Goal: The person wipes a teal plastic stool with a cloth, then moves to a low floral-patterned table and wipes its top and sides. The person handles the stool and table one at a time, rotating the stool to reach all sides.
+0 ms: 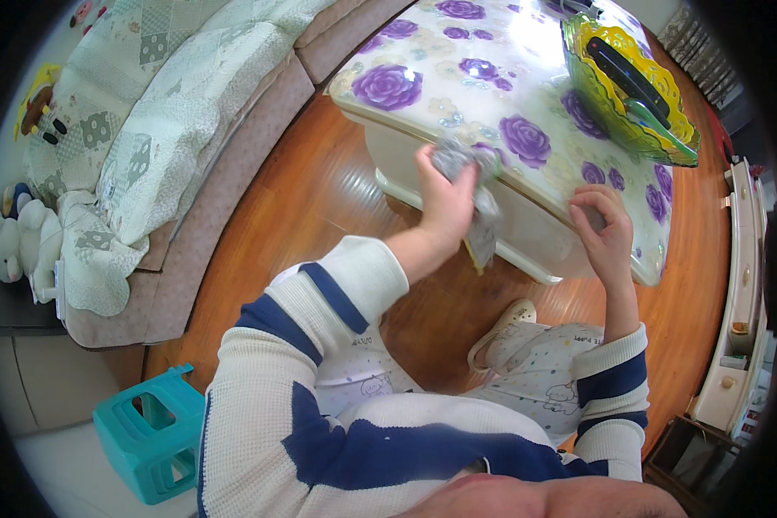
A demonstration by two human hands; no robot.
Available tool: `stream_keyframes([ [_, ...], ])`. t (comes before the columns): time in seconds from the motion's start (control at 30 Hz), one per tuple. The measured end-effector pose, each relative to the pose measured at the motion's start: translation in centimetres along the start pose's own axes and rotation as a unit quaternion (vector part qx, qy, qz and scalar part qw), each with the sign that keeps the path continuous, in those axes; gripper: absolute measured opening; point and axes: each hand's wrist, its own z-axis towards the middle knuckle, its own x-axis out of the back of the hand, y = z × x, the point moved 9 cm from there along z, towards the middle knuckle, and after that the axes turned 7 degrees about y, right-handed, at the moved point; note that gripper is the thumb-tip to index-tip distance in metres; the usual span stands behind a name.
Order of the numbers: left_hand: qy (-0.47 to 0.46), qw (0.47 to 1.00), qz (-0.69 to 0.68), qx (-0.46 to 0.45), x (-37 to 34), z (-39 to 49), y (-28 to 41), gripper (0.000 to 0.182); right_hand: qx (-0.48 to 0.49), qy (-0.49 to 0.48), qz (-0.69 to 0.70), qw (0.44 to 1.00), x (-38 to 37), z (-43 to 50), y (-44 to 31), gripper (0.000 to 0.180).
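Observation:
My left hand [445, 197] grips a crumpled grey cloth [487, 223] with a yellow-green edge. The cloth is blurred, and part of it hangs down past the near edge of the table. That table [440, 61] has a glossy white cover printed with purple roses. My right hand [601, 223] is at the near edge of the tabletop, fingers curved and thumb apart, with no object seen in it.
A green and yellow fruit bowl [676, 126] on the table holds a black remote control [628, 81]. At left runs a sofa [239, 168] with a patchwork cover [168, 123] and plush toys [22, 239]. A teal plastic stool [149, 434] stands lower left; a drawer cabinet [719, 388] lines the right.

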Motion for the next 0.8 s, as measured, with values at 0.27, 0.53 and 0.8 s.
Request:
stream_keyframes([
  [0.27,0.242,0.963,-0.007,-0.116,12.6,14.0,6.4,0.06,0.026,-0.011,0.005,1.0,-0.3,0.0,-0.8,0.008],
  [0.53,0.17,0.931,0.233,-0.225,4.5,5.1,5.0,0.076,-0.006,-0.008,-0.007,1.0,-0.5,-0.1,0.0,0.008],
  [0.8,0.154,0.972,0.133,-0.116,6.5,7.9,5.2,0.061,-0.001,-0.012,-0.022,1.0,-0.5,-0.3,0.4,0.007],
])
